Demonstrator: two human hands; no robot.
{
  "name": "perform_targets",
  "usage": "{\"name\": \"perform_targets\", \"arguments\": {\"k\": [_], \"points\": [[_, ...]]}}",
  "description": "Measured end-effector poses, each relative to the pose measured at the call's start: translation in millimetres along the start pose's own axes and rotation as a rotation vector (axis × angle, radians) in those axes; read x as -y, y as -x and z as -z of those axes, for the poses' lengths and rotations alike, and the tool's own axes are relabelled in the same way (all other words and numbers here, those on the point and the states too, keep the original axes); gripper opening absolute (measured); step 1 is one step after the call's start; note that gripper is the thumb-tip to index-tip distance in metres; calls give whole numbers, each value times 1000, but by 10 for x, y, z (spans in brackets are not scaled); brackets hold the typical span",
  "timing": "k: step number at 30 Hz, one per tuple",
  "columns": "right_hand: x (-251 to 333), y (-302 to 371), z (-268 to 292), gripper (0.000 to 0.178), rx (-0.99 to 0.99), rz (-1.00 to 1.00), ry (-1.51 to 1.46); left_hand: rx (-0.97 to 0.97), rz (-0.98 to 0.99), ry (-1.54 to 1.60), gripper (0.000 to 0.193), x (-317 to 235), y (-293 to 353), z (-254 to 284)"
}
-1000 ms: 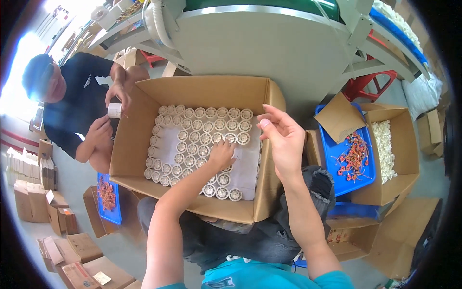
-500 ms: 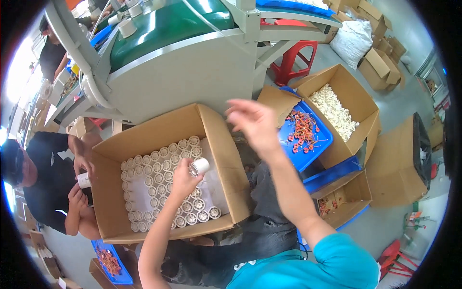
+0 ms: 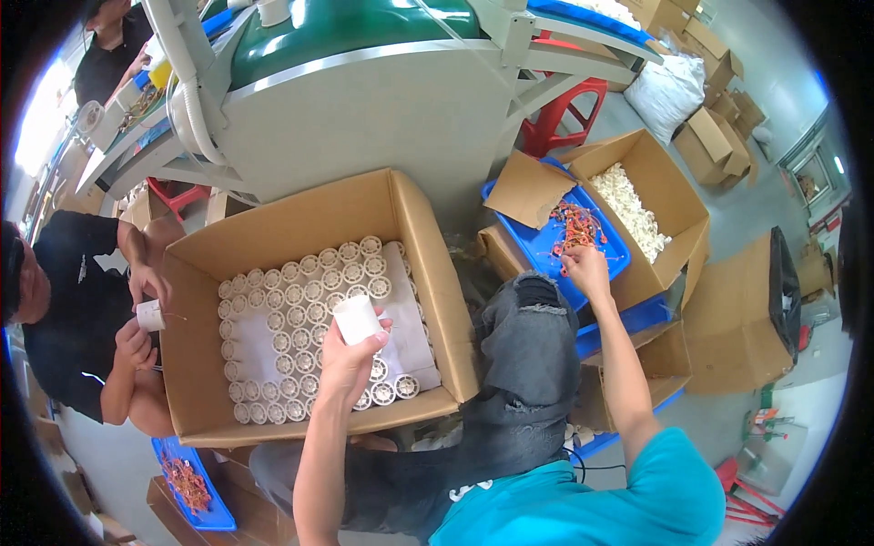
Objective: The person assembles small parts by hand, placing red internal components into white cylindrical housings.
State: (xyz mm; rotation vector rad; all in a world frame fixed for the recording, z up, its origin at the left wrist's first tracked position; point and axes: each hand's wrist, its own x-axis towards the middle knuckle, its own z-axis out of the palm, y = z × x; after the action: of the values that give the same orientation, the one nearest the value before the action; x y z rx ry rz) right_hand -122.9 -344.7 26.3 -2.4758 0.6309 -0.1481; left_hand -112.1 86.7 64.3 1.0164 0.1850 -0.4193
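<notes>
My left hand (image 3: 350, 362) is closed around a white plastic cylinder (image 3: 357, 320), its smooth closed end turned up, above the large cardboard box (image 3: 426, 273). Inside that box stand rows of round white plastic housings (image 3: 296, 316) on white sheets. At the right, my right hand (image 3: 587, 271) is down at the blue tray (image 3: 612, 238), fingertips pinched at the near edge of a pile of small red-orange wired parts (image 3: 575, 223). What lies between those fingertips is too small to tell.
A carton of small white pieces (image 3: 633, 214) stands beyond the blue tray. At the left, a co-worker (image 3: 77, 300) holds another white cylinder (image 3: 150, 316). Ahead is a machine with a green belt (image 3: 355, 36). Another blue tray (image 3: 193, 487) with red parts lies lower left.
My right hand has swung from mid-air down to the red-orange parts in the blue tray. My left hand has tipped the white cylinder so its closed end faces up.
</notes>
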Motion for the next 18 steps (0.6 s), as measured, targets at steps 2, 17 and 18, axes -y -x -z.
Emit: {"name": "perform_targets", "arguments": {"k": [2, 17, 18], "points": [[-30, -7, -75, 24, -153, 19, 262, 4, -1, -14, 62, 18, 4, -42], [4, -160, 204, 9, -477, -3, -377, 6, -140, -90, 49, 96, 64, -66], [201, -97, 283, 7, -449, 20, -457, 40, -126, -185, 47, 116, 53, -31]]}}
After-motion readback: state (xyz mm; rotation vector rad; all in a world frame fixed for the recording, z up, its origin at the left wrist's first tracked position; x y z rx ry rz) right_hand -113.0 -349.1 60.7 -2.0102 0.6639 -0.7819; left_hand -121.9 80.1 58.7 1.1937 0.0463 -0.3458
